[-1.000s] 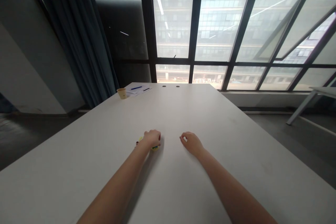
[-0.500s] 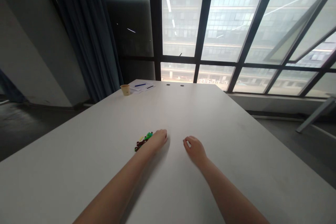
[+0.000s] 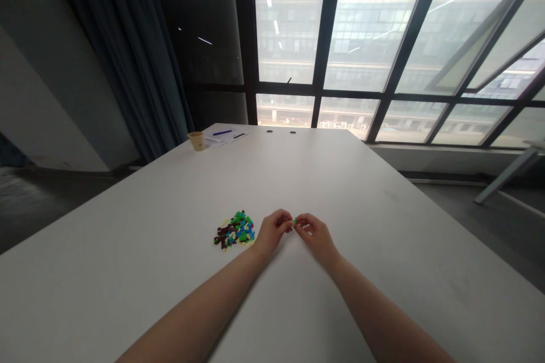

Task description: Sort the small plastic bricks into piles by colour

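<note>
A small heap of tiny coloured pieces (image 3: 235,231), green, blue, yellow and dark red, lies on the white table (image 3: 170,249). My left hand (image 3: 273,229) sits just right of the heap, fingers pinched. My right hand (image 3: 314,235) meets it fingertip to fingertip. Between the two pinches is a tiny green piece (image 3: 294,220), held by both hands a little above the tabletop.
At the table's far left corner stand a small paper cup (image 3: 196,140) and papers with a blue pen (image 3: 222,135). Two round holes (image 3: 281,131) mark the far edge. Large windows and a dark curtain lie behind. A second table's leg (image 3: 502,178) shows at right.
My left hand has left the heap and moved right; the heap now lies uncovered. Both hands have come together and pinch a small green piece between them.
</note>
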`<state>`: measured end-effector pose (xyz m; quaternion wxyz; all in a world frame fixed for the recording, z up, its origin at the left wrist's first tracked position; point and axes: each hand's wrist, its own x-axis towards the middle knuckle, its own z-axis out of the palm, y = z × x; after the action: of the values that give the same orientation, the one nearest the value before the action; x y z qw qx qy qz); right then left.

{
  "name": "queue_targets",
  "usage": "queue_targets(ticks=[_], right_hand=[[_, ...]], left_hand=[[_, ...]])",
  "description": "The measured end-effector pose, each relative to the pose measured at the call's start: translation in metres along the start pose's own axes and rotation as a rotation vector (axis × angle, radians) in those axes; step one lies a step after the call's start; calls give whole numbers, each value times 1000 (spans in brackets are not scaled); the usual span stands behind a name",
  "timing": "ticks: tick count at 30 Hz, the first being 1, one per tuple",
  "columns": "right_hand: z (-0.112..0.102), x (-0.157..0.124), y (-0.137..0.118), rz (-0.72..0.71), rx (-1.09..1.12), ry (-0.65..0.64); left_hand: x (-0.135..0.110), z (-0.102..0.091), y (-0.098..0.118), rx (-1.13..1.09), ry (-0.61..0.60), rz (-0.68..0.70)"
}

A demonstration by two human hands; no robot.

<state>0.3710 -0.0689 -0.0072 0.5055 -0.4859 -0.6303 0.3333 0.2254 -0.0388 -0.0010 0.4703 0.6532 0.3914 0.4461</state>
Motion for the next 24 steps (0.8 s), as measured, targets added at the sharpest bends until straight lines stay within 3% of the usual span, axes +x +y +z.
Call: queue_targets(ticks=[6,11,17,21,24], right_hand=[[-1,2,2,-35,-12,52],[-5,3,5,-122,-79,130],[-8,5,7,-169,-176,166],[-12,15,15,-110,-295,222],[-13,30,19,16,-456,187]], left_hand=[[5,-1,-5,-78,-8,12],[5,-1,-9,-71,55,70],[4,0,-8,88,116,121],[2,-2,-6,250,256,144],[5,-10,-4,346,354,147]])
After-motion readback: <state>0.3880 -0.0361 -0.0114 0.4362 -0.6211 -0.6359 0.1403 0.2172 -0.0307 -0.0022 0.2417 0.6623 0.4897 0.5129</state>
